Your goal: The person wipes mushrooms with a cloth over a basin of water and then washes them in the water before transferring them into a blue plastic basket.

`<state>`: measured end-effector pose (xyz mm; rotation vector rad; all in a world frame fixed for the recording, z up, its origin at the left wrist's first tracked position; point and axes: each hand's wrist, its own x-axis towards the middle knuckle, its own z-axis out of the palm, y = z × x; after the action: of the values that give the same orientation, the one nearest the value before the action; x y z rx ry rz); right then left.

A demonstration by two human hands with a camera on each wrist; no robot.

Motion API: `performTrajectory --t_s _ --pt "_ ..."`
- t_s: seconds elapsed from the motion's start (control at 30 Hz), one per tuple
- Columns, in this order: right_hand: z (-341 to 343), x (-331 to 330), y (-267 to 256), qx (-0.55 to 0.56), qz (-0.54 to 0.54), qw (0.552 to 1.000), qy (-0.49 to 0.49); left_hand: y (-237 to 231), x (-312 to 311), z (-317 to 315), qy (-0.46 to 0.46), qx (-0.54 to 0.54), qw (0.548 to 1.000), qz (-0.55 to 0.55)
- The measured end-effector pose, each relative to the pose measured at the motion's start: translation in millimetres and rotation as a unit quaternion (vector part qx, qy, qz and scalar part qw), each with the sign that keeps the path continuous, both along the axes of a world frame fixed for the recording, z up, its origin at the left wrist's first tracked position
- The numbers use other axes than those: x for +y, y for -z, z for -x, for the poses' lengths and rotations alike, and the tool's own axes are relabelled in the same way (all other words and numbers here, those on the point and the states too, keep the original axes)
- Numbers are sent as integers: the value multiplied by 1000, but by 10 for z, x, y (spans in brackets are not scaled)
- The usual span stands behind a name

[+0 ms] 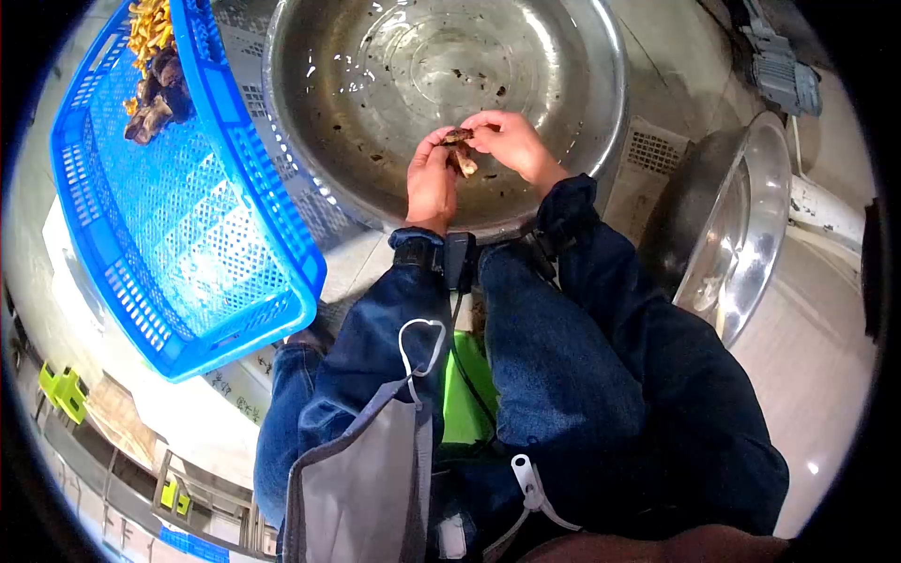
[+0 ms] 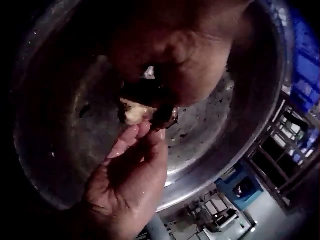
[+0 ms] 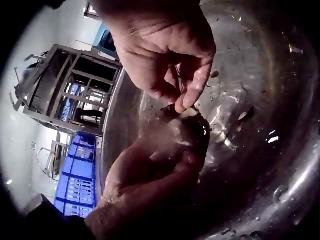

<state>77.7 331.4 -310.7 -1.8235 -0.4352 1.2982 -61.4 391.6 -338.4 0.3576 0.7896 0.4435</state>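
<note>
Over the basin, both hands come together on one dark brown mushroom with a pale stem (image 1: 464, 161). The left hand (image 1: 432, 183) grips it from the left, with thumb and fingers at its dark part. From the right, the right hand (image 1: 511, 145) pinches the upper edge between thumb and fingertips. In the left wrist view the mushroom's pale part (image 2: 132, 112) shows between the hands, and much of its dark part is covered by fingers. A large metal basin (image 1: 328, 178) lies beneath, holding shallow water with dark bits scattered in it.
A blue plastic basket (image 1: 197, 281) stands at left, with yellow pieces (image 1: 150, 33) and dark brown mushrooms (image 1: 161, 98) at its far end. Another metal basin (image 1: 765, 216) leans at right. A grey motor (image 1: 784, 75) sits beyond it. A face mask (image 1: 361, 479) hangs near the left forearm.
</note>
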Motion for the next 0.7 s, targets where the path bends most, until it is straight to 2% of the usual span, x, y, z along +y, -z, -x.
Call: performTrajectory --t_s 0.1,0.2,0.23,0.33,0.37,0.47,0.5,0.53,0.6,0.63,0.67,0.7 --pt "53 16 35 -83 48 994 -41 61 30 13 25 2 999 -27" --pt "-26 -22 69 -4 26 1000 -16 3 20 5 -1 -11 1000 -29" --pt "-9 -26 88 -22 40 999 9 -35 32 -1 6 4 999 -38" --pt "123 71 -58 -226 46 967 -106 1 23 0 40 63 996 -52" --pt "154 90 -100 -248 51 962 -106 35 16 -7 45 52 996 -65" --pt "68 38 122 -96 55 994 -19 77 35 -4 -34 -34 997 65" --pt "27 6 93 -139 92 985 -47 37 43 -2 -48 -12 994 97" --pt "13 -73 158 -248 111 960 -68 11 61 2 -54 10 990 127" --pt "-13 -235 395 -455 144 872 -107 22 99 26 -66 53 979 188" --pt "-64 -238 455 -272 157 945 -94 26 100 32 -62 54 980 181" --pt "-21 -203 339 -145 125 981 -37 38 84 36 -57 55 981 175" --pt "63 -103 138 -17 89 996 20 45 73 27 -54 54 983 169"
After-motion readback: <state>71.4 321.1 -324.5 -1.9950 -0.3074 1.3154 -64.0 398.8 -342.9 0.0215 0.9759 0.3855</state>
